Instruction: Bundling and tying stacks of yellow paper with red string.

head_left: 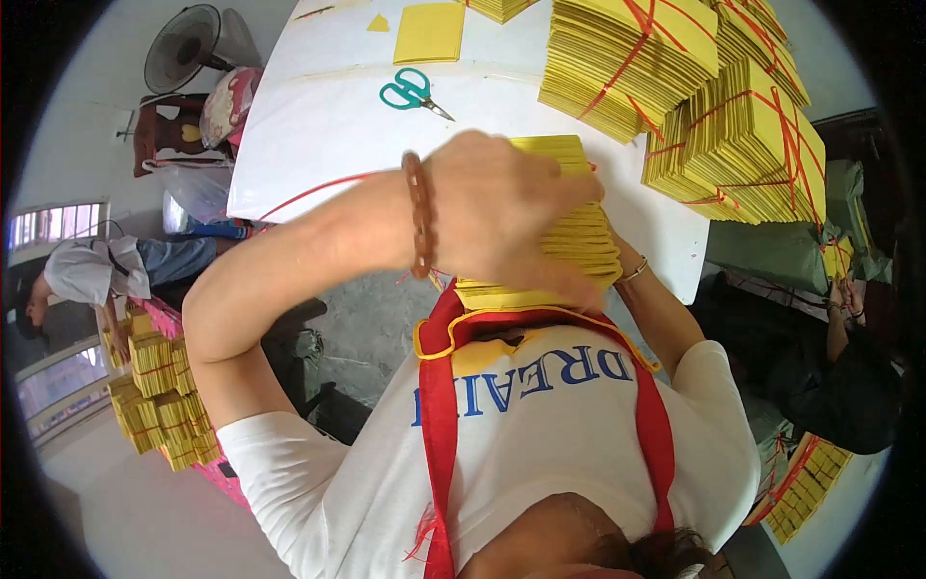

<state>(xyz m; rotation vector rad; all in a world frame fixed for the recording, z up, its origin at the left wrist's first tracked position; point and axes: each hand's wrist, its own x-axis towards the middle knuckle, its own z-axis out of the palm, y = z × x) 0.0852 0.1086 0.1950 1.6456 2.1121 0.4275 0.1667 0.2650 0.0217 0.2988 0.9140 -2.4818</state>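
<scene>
A thick stack of yellow paper sheets (pixel 577 243) stands at the near edge of the white table (pixel 318 125), pressed against my chest. My left hand (pixel 506 207), with a brown bead bracelet on its wrist, lies over the top of the stack and its fingers curl down the stack's right side. Of my right hand (pixel 635 274) only the wrist with a thin bracelet shows, at the stack's right side; its fingers are hidden behind the paper. A red string (pixel 313 191) runs across the table toward my left wrist.
Green-handled scissors (pixel 413 91) and a loose yellow sheet (pixel 429 31) lie farther back on the table. Tied yellow bundles (pixel 743 145) with red string are piled at the back right. A fan (pixel 188 43), a person (pixel 92 272) and more bundles (pixel 159 396) are at the left; another person (pixel 839 376) sits at the right.
</scene>
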